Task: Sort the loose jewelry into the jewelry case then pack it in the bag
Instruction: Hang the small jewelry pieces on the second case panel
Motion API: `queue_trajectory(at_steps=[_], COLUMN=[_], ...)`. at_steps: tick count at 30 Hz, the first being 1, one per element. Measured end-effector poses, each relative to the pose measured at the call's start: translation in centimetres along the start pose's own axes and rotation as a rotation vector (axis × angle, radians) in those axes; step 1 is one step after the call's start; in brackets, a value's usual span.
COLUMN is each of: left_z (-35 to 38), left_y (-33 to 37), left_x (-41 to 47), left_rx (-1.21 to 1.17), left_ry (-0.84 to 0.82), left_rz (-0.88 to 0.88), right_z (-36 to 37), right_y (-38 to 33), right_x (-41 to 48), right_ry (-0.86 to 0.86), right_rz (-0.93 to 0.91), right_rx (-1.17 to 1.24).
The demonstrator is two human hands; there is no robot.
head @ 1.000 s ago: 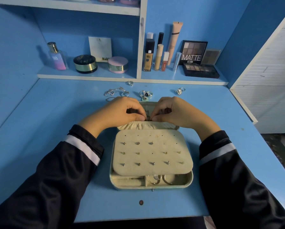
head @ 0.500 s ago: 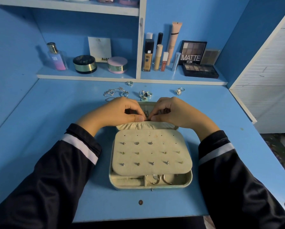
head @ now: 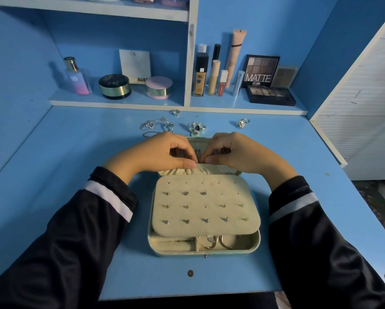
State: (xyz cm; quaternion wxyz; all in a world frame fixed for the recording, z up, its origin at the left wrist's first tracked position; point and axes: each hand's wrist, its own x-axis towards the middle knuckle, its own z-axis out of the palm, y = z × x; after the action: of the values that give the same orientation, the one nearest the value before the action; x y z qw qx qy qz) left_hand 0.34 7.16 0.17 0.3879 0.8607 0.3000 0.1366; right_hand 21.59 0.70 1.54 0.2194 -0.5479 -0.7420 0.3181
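Observation:
The open jewelry case lies on the blue desk, its cream earring panel studded with several small earrings. Hoop earrings sit in the front compartment. My left hand and my right hand meet over the raised lid, fingers curled, pinching a thin chain just above the gathered lid pocket. Most of the chain is hidden by my fingers. Loose on the desk behind the case lie a silver necklace, a cluster of rings, a flower ring and a small ring.
A low shelf at the back carries a perfume bottle, two round compacts, makeup tubes and eyeshadow palettes. A white panel bounds the desk on the right. A dark screw head sits near the front edge.
Both hands stay at the lid; the fingertips have shifted only slightly while working the chain. The case and loose jewelry have not moved.

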Motion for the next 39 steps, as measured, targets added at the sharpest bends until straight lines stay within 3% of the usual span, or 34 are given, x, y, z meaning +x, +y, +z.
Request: queue_trajectory(at_steps=[15,23,31,39], left_z=[0.2,-0.2,-2.7,-5.5], left_y=[-0.1,-0.7,-5.0,-8.0], left_x=[-0.2,0.0,1.3,2.3], left_rx=[0.005,-0.019,0.247,0.379], left_ry=[0.046,0.354,0.671,0.551], left_rz=[0.02,0.083,-0.027,-0.19], right_z=[0.0,0.0,-0.2,0.6], right_y=[0.2,0.1,-1.5,-1.5], right_x=[-0.1,1.4,7.3,14.1], right_ry=[0.01,0.132,0.263,0.207], right_rz=[-0.025,0.002,-0.051,-0.047], right_rx=[-0.001,-0.059,-0.108,-0.272])
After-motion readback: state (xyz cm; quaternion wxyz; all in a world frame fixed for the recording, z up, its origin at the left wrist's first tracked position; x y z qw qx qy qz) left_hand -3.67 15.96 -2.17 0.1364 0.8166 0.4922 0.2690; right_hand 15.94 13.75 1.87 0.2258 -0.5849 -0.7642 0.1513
